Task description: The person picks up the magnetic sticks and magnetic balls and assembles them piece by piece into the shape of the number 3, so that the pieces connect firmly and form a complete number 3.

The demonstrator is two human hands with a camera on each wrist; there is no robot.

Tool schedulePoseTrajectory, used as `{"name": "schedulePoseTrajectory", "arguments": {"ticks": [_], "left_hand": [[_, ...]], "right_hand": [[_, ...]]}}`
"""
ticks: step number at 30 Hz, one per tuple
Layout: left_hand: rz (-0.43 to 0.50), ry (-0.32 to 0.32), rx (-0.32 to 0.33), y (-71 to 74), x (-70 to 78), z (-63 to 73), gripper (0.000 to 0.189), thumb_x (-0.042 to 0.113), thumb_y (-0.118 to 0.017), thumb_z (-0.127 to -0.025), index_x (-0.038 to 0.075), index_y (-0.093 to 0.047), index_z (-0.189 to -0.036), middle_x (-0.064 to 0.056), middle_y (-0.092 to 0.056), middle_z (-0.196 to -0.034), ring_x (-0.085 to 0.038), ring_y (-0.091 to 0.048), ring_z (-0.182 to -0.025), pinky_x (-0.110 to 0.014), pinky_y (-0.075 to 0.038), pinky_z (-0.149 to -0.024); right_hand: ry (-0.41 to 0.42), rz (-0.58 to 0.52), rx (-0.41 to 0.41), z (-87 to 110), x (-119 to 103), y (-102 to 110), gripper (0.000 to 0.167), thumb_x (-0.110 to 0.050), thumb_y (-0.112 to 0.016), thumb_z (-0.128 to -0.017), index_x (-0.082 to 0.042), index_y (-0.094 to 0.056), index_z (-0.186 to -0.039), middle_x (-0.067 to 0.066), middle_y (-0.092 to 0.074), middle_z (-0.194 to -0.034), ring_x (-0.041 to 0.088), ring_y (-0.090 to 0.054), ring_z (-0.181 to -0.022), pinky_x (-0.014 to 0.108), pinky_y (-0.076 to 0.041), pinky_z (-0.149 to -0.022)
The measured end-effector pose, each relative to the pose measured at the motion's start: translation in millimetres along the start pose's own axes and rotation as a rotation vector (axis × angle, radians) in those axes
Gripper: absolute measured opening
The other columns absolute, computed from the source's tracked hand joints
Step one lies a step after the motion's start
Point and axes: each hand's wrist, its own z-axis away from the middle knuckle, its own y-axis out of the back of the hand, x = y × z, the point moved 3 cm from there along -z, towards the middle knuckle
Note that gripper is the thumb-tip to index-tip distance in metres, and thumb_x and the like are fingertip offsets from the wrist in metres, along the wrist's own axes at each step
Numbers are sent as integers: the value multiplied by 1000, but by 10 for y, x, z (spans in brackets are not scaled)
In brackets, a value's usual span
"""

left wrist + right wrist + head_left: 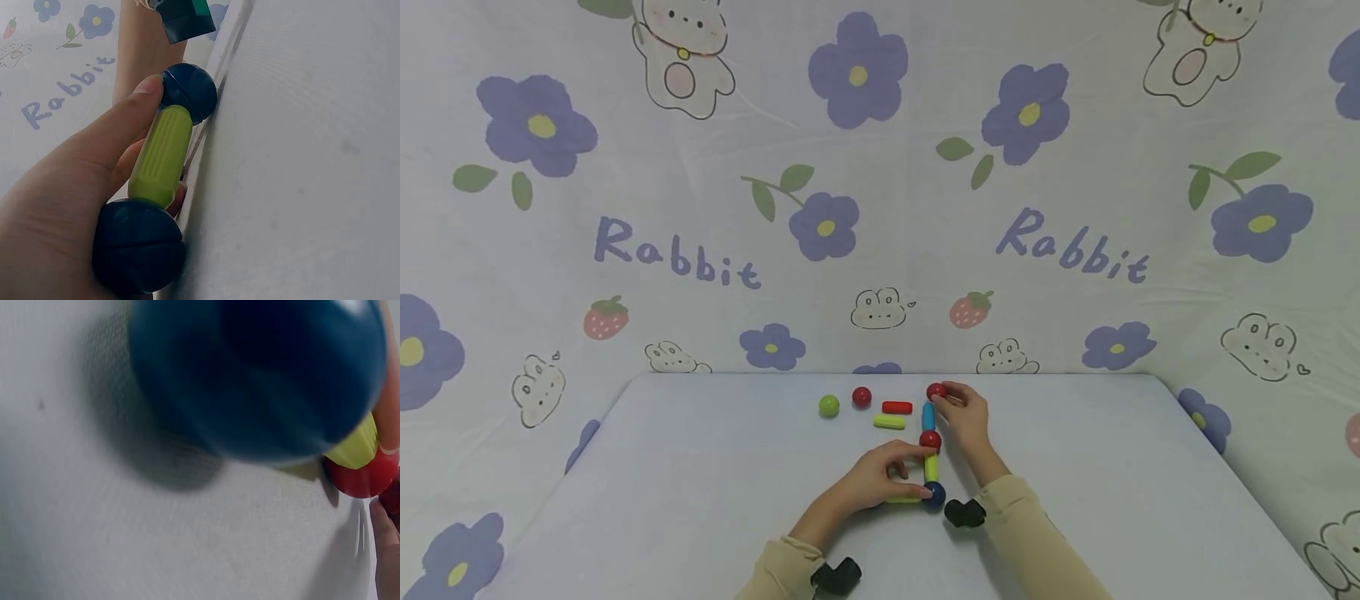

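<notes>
Remotely, head view: I saw the left hand (880, 477) holding the blue ball (935, 497) by its thumb, forefinger on the middle red ball (930, 438); the right hand (966, 412) pinched the far red ball (934, 389) beside the blue stick (928, 417). Left wrist view: yellow stick (161, 156) joined two blue balls. Right wrist view: far red ball cut off at the edge.

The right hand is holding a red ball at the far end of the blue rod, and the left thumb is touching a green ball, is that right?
Not quite: the left hand's thumb touches a dark blue ball, not a green one, as the left wrist view shows. The right hand does hold a red ball at the blue rod's far end.
</notes>
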Motion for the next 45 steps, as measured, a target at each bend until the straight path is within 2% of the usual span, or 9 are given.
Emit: {"name": "schedulePoseTrajectory", "arguments": {"ticks": [16,29,38,45], "left_hand": [[-14,-20,-3,-2,5,13,57,37,-77,-83,32,-56,-136,7,-62,-125,-5,-56,-89,-18,-48,-80],[4,-17,7,-3,23,25,55,32,-78,-83,31,-58,-134,5,-63,-124,-16,-59,-92,-20,-49,-80],[-23,-16,0,-1,12,14,57,36,-77,-83,32,-57,-136,6,-63,-123,-6,-57,-89,-18,-48,-79],[-18,-24,-4,9,9,2,56,37,-77,-83,30,-57,-135,3,-63,-122,-7,-57,-88,-18,-48,-79]], "right_hand": [[-29,42,-27,49,-41,-92,39,-15,-65,-94,-5,-57,-131,18,-58,-135,33,-57,-125,43,-50,-102],[15,35,-49,88,-64,-78,40,-16,-65,-93,-1,-58,-130,20,-59,-133,34,-57,-125,44,-48,-104],[79,66,-69,80,1,-56,41,-13,-65,-93,-3,-57,-132,20,-59,-134,34,-55,-127,44,-46,-107],[114,46,-130,63,65,-30,41,-11,-65,-93,-4,-58,-132,17,-59,-136,31,-55,-130,43,-46,-108]]}}
